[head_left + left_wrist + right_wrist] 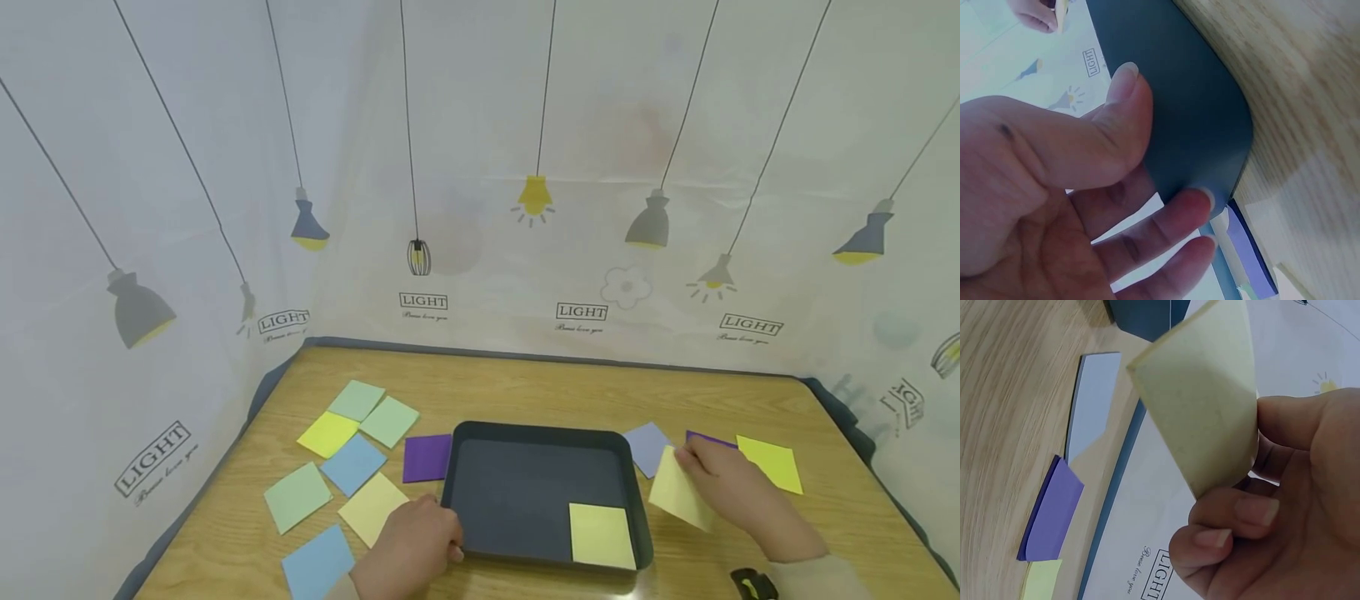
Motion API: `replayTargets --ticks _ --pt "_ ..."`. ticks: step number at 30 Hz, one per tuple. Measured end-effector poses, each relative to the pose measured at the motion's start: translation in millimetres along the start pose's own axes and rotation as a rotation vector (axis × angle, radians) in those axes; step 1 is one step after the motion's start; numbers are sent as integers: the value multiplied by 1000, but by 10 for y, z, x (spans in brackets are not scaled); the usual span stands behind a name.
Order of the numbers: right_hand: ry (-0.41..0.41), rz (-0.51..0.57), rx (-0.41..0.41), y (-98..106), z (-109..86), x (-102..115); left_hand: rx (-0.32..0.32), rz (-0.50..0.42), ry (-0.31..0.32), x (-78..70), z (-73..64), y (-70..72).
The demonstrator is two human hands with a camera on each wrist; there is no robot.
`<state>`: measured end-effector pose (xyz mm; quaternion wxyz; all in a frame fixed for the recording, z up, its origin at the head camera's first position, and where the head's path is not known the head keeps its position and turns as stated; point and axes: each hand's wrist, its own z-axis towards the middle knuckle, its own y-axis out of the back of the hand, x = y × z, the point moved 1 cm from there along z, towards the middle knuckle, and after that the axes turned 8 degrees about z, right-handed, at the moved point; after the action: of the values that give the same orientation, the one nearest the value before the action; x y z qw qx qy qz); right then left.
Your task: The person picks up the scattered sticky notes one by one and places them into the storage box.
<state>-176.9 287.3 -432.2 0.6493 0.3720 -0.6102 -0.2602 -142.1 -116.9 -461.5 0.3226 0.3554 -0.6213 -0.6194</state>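
A dark, shallow tray [517, 483] lies on the wooden table. At its front-left corner my left hand [420, 537] grips the wall, the thumb [1129, 119] against the outer face in the left wrist view. My right hand [731, 483], just right of the tray, pinches a pale yellow sticky note pad [1204, 400] between thumb and fingers, raised and tilted. Another pale yellow sticky note pad [602, 535] lies flat in the tray's front-right corner.
Left of the tray spread green, blue and yellow sticky notes [354, 464], plus a purple one [426, 458] by its wall. On the right lie a lavender note [647, 446], a partly hidden purple one and a bright yellow one [772, 462]. Lamp-printed curtains surround the table.
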Motion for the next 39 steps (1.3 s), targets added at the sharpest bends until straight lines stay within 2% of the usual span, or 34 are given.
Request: replayTargets --ticks 11,19,23,33,39 --pt "29 9 18 -53 52 175 0 8 -3 -2 5 10" --pt "44 62 51 -92 97 359 -13 8 -2 -10 -9 27" --pt "34 54 79 -123 133 429 -18 10 -4 -10 -9 30" --pt "81 59 99 -225 198 571 -28 0 -3 -22 -18 50" --pt "88 43 111 -289 227 655 -12 -2 1 -22 -19 45"
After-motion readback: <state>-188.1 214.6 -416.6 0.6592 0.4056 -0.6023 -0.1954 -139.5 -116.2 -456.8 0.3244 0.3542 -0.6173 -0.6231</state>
